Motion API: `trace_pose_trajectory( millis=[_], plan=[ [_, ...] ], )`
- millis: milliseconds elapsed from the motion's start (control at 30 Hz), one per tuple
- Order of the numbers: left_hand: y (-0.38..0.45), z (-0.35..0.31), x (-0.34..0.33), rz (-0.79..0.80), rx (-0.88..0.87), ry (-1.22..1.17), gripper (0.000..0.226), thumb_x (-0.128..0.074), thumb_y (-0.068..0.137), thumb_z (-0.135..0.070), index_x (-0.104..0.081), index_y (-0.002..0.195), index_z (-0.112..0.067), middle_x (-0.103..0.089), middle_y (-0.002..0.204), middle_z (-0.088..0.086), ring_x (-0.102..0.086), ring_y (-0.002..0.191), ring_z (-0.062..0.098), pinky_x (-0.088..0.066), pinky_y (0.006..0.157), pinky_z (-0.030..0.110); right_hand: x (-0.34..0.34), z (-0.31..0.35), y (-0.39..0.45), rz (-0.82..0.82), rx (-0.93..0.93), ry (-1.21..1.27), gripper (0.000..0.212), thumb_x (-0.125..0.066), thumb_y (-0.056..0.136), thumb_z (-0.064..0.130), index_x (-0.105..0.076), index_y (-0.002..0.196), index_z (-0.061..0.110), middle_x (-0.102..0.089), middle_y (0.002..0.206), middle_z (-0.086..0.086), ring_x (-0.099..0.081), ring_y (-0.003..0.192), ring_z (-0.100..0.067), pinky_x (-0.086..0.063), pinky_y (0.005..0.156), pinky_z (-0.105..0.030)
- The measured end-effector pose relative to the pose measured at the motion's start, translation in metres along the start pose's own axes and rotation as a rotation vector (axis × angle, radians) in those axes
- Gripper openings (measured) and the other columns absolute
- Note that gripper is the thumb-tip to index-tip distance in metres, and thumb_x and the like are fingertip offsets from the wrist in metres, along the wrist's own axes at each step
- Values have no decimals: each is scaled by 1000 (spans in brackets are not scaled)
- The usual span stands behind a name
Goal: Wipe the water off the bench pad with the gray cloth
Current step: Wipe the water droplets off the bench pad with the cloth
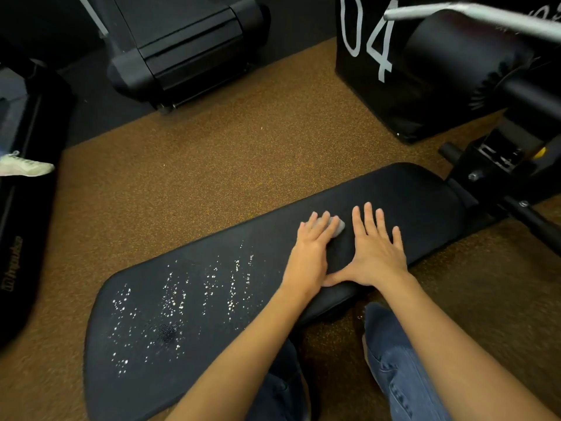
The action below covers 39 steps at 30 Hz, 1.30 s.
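While both hands rest on the bench pad (pixel 394 192), the left hand (pixel 312 247) lies flat with its fingers (pixel 321 226) loosely spread over the gray cloth (pixel 338 227), pressing it to the pad rather than pinching it; only a small bunched corner of cloth shows past the fingertips. Just beside it, the right hand (pixel 375 252) is flat on bare pad, fingers spread and holding nothing, its thumb touching the left hand's heel. The water droplets (pixel 182 302) lie in streaky bands well behind the left fingers, toward the wider end of the pad near the person's knees, so the cloth sits on a stretch that looks dry. The main risk, as I judge it, is that so small a wad under an open palm slips out or rolls up when dragged back, leaving skin to smear the water instead. A bunched cloth may also push drops over the pad's edge onto the brown floor (pixel 212 147), or leave streaks between passes.
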<state>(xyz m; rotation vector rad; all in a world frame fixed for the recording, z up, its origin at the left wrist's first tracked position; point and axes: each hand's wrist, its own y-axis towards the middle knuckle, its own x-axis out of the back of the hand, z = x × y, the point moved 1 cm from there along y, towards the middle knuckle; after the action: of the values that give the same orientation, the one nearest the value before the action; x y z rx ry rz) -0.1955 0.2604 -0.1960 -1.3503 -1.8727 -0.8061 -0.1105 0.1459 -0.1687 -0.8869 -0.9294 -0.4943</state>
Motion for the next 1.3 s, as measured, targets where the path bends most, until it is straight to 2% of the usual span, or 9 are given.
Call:
trace_pose_trajectory(
  millis=[100,267,467,600,767,867,1067,1167,1300],
  plan=[
    [27,23,11,-32,2,81,68,-37,90,15,-36,150,-15,-29,159,10,-12,151,32,-2,123,43,6,-11,-2,45,51,8,160,-78,39,76,25,148,21,32,155,2,27,143,-17,6,119,-44],
    [61,38,20,-136,190,97,63,-33,91,13,-38,149,-12,-33,157,11,-14,150,36,-2,122,48,10,-10,-1,47,64,2,160,-80,38,73,22,149,21,31,156,2,26,144,-17,5,119,-44],
    [16,-9,-11,-99,11,-11,57,-39,96,7,-36,149,-12,-32,158,8,-13,151,27,2,121,34,13,-13,-3,90,104,-52,159,-82,43,69,27,147,18,36,153,-1,31,141,-20,8,118,-45],
    [36,7,-3,-54,-49,89,65,-39,94,11,-28,153,-15,-25,161,6,-6,152,27,3,123,36,15,-23,-6,137,159,-126,162,-85,41,66,31,145,22,41,150,3,35,138,-16,11,117,-40],
    [63,33,17,-141,180,112,63,-34,93,11,-31,152,-13,-25,161,9,-4,151,36,1,122,44,15,-23,-7,130,160,-75,161,-85,40,66,29,146,27,40,150,7,36,138,-15,14,117,-45],
    [45,21,10,-98,74,86,63,-36,93,12,-31,152,-10,-26,160,11,-6,151,34,0,124,45,14,-25,-5,132,195,-1,151,-78,44,73,24,148,33,39,151,5,36,138,-16,14,116,-49],
    [10,14,7,9,-86,49,64,-40,95,10,-29,153,-16,-23,162,5,-6,152,26,3,121,30,15,-18,-2,13,157,71,128,-80,58,60,2,153,35,17,160,1,17,147,-20,3,118,-51],
    [23,30,17,2,-33,116,67,-39,93,13,-29,153,-17,-22,162,4,-8,152,26,2,121,29,16,-15,-2,5,134,60,129,-82,57,59,1,153,34,14,161,0,14,147,-21,1,118,-52],
    [38,47,28,-120,156,111,67,-35,90,15,-33,151,-12,-25,161,8,-12,151,32,-3,122,37,17,-14,-2,13,118,61,130,-83,56,58,0,153,34,14,161,0,14,147,-22,1,118,-53]
  ],
)
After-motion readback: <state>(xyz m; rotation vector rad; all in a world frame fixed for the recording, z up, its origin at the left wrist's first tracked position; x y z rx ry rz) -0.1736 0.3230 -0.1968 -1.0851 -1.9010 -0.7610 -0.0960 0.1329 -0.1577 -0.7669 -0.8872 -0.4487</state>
